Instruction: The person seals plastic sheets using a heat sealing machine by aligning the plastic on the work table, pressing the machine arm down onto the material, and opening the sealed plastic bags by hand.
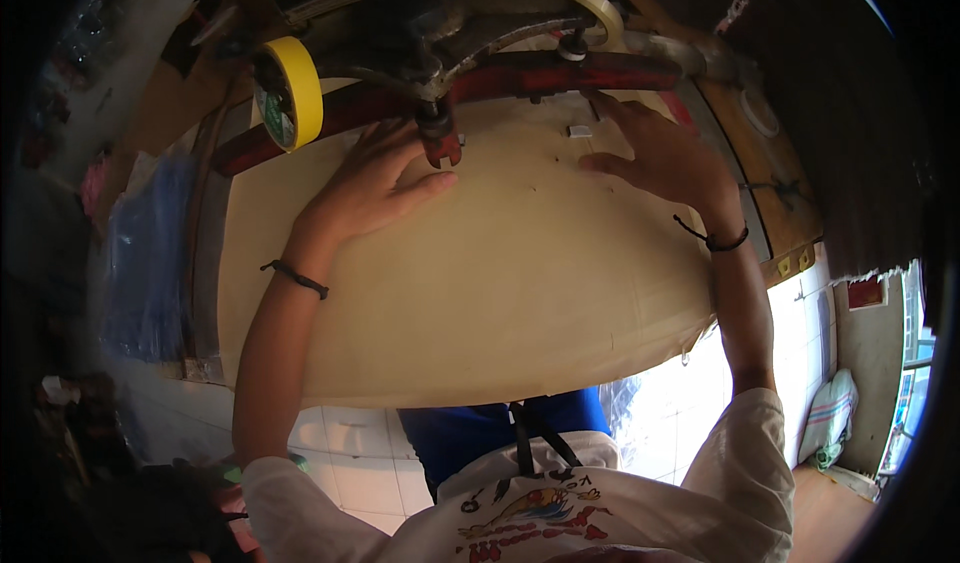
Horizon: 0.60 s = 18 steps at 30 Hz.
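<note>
A wide tan sheet-covered board (480, 283) lies in front of me under a machine with a long dark red bar (560, 71). My left hand (375, 188) rests on the board with thumb stretched out; its fingertips pass behind the red bar and are partly hidden. Just right of that hand, a red forked bracket (440, 143) hangs down from the bar. My right hand (665, 148) is spread at the board's far right, fingertips by the bar and thumb pointing left. Between the hands, a small pale metal piece (580, 131) sits on the board. Neither hand holds anything that I can see.
A roll of yellow tape (306, 93) hangs at the bar's left, and a cream tape roll (590, 8) sits above. Clear plastic bags (150, 253) hang at the left edge. A stuffed sack (830, 413) stands on the floor at right.
</note>
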Available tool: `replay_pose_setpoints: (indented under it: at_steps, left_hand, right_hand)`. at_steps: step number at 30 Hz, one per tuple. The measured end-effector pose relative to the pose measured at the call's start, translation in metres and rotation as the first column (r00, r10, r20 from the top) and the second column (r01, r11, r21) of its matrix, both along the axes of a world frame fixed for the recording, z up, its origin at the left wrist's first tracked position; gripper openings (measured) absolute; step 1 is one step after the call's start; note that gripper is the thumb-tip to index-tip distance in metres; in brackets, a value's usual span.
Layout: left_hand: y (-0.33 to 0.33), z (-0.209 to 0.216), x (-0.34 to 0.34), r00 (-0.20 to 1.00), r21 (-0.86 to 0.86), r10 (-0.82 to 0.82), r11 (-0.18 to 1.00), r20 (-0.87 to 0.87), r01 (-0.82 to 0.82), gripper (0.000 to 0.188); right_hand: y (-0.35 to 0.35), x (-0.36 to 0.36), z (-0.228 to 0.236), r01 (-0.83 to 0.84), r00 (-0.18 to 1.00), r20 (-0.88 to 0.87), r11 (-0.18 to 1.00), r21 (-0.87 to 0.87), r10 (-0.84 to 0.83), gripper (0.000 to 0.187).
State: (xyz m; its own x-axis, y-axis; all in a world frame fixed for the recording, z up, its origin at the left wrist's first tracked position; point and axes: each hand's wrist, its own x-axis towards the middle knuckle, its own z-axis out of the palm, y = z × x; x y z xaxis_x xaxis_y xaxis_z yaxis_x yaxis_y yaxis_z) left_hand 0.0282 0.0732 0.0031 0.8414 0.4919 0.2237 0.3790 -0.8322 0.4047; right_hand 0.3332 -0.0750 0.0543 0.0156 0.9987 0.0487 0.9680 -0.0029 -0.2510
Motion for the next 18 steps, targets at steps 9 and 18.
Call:
replay_pose_setpoints:
  at_steps: [9, 18]
  left_hand:
    - [0.000, 0.002, -0.001, 0.999, 0.063, 0.025, 0.998, -0.026, -0.024, 0.045]
    - [-0.021, 0.003, -0.003, 0.996, 0.212, 0.086, 0.973, 0.015, -0.087, 0.045]
  right_hand:
    - [0.007, 0.005, -0.025, -0.165, 0.976, 0.171, 0.967, 0.194, 0.132, 0.055]
    - [0.000, 0.002, -0.025, -0.178, 0.983, 0.082, 0.970, 0.168, 0.166, 0.052]
